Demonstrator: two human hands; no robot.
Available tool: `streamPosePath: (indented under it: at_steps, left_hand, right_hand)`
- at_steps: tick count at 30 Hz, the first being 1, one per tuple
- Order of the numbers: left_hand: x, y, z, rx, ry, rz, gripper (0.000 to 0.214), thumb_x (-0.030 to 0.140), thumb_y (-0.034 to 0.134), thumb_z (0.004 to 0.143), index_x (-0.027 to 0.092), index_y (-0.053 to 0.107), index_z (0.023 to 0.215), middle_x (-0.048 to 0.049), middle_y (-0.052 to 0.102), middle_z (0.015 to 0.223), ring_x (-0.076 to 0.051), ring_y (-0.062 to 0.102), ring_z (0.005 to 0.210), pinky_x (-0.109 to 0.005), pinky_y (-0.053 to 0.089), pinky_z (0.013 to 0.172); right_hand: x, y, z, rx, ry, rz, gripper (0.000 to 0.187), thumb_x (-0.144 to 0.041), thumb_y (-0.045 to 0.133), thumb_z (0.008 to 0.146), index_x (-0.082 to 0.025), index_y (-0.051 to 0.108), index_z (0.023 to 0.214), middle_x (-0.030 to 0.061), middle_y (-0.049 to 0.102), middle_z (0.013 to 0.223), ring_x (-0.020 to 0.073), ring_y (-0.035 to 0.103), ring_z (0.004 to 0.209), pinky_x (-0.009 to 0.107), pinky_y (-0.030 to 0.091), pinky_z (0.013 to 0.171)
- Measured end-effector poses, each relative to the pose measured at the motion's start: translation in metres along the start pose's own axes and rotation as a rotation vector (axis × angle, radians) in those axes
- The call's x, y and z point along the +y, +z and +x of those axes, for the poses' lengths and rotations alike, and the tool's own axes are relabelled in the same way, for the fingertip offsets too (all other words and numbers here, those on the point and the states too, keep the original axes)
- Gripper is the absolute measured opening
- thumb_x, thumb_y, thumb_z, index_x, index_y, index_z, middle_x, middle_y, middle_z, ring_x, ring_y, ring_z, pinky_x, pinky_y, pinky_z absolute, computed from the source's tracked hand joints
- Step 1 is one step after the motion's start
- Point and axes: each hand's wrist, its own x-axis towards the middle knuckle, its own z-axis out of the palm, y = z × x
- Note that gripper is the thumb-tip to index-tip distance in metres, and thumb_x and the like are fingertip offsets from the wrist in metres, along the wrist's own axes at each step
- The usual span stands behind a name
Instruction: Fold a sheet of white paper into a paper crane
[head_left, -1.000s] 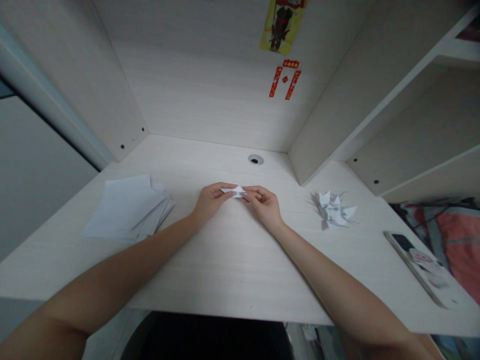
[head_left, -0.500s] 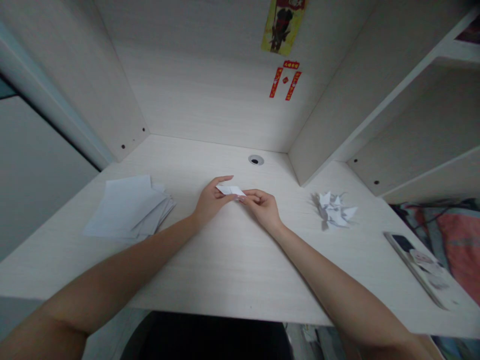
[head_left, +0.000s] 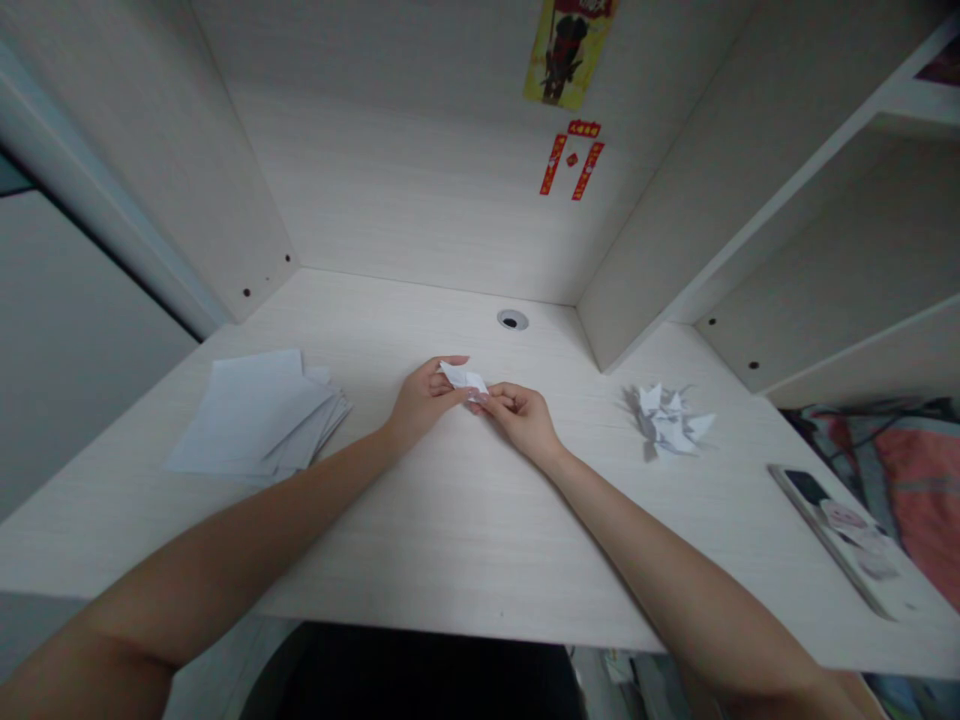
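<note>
A small piece of folded white paper [head_left: 465, 378] is held between both hands above the middle of the desk. My left hand [head_left: 424, 396] grips its left side and near edge, thumb in front and index finger stretched behind it. At its lower right corner, my right hand [head_left: 523, 412] pinches the paper between thumb and fingers, the other fingers curled. The exact folds are too small to make out. To the right lies a small heap of folded white paper figures [head_left: 670, 420] with pointed tips.
A loose stack of white paper sheets [head_left: 251, 410] lies on the left of the desk [head_left: 420, 560]. A phone-like device [head_left: 840, 540] rests near the right edge. Behind are a round cable hole [head_left: 513, 320] and a shelf divider [head_left: 645, 260]. Red cloth [head_left: 926, 480] sits at far right.
The folded paper has tilted and changed outline, its left tip now raised and slightly further right. Both hands have shifted only a little and keep hold of it.
</note>
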Motion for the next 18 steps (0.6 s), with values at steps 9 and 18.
streamPosePath:
  at_steps: [9, 18]
  left_hand:
    - [0.004, 0.000, -0.001, 0.009, -0.004, 0.057, 0.059, 0.034, 0.075, 0.060, 0.014, 0.056, 0.112, -0.0056, 0.071, 0.080, -0.018, 0.067, 0.073, -0.028, 0.051, 0.069]
    - [0.007, 0.004, -0.012, 0.108, 0.267, 0.386, 0.057, 0.029, 0.070, 0.069, 0.026, 0.042, 0.120, -0.0009, 0.066, 0.093, -0.013, 0.066, 0.074, -0.023, 0.051, 0.069]
  right_hand:
    - [0.002, 0.000, -0.002, -0.037, -0.002, 0.008, 0.028, -0.043, 0.067, 0.071, -0.016, 0.068, 0.078, 0.0017, 0.068, 0.063, 0.0106, 0.054, 0.051, 0.022, 0.037, 0.051]
    - [0.006, 0.000, 0.002, 0.024, 0.041, 0.147, 0.030, -0.047, 0.066, 0.070, -0.017, 0.065, 0.076, 0.0037, 0.070, 0.066, 0.0154, 0.062, 0.058, 0.024, 0.044, 0.055]
